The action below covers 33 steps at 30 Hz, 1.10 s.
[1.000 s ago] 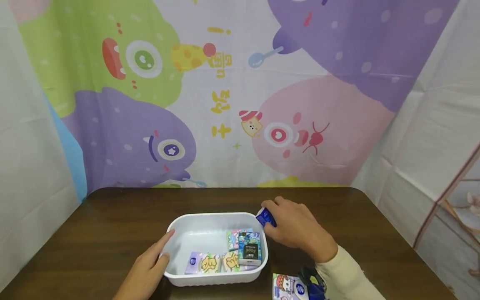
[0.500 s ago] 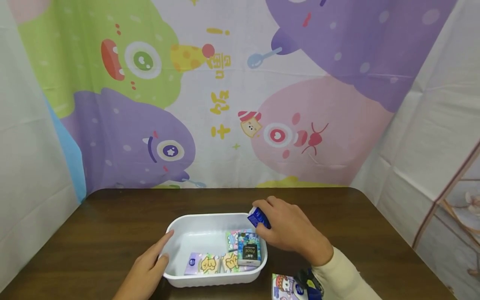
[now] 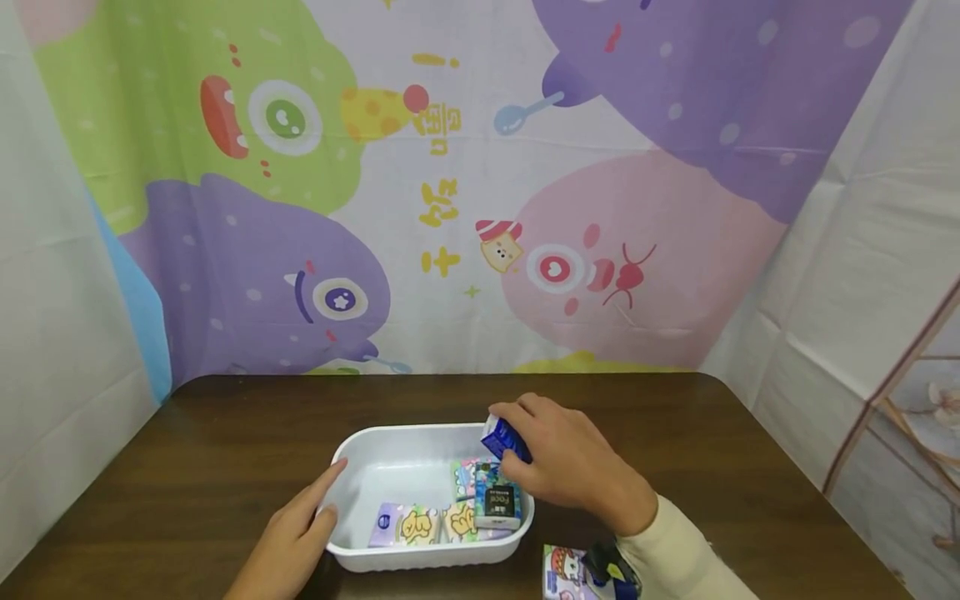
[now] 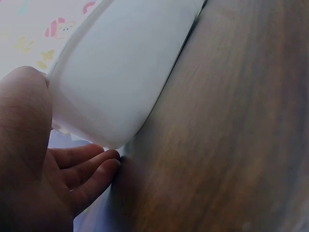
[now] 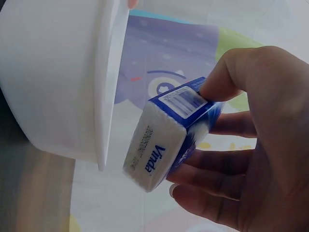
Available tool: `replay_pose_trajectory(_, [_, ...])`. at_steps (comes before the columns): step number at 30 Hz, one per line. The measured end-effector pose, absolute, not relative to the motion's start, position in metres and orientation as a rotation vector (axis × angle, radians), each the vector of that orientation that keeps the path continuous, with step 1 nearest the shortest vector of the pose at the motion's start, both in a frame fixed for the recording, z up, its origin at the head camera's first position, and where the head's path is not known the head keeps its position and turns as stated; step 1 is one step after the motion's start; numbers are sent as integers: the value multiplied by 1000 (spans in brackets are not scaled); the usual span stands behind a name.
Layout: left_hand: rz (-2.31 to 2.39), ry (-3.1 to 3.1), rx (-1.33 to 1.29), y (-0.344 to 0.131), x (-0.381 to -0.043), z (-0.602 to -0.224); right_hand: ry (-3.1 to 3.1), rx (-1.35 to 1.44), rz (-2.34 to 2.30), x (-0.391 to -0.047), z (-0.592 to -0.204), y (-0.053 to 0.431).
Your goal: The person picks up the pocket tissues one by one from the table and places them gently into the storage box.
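A white plastic basin [image 3: 405, 562] stands on the table in front of me. My left hand [image 3: 288, 533] rests against its left end, fingers fairly straight along the wall in the left wrist view. My right hand [image 3: 573, 458] pinches a blue-and-white Vinda tissue pack [image 5: 166, 135] between thumb and fingers. That pack is tilted over the basin's far right corner in the head view. Inside the basin lie a purple-and-yellow tissue pack [image 3: 405, 527], another yellow one [image 3: 460, 522], a pink-and-green one [image 3: 463, 479], and a blue pack with a black label [image 3: 498, 500] on top.
On the dark wooden table [image 3: 225, 450], right of the basin, lies a cartoon-printed tissue pack [image 3: 562, 571]. The dark wrist device [image 3: 611, 567] on my right arm partly covers a dark blue item beside it. A cartoon-printed curtain [image 3: 450, 333] hangs behind the table.
My right hand has moved left with the blue tissue pack, from beside the basin's right rim to above its far right corner. The left hand has stayed at the basin.
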<state>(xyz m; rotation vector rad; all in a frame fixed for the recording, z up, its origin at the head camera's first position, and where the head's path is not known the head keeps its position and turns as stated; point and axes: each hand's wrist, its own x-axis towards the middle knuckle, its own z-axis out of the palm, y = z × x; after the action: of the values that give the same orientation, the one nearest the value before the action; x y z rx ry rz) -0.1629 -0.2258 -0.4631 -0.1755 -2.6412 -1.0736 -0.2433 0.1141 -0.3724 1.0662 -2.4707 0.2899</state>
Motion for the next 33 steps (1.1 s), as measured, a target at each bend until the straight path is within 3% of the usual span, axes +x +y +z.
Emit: replay_pose_trajectory(33, [-1086,-2609,-177,-226,-163,-465,-2452,1313,385,-229,-375,96])
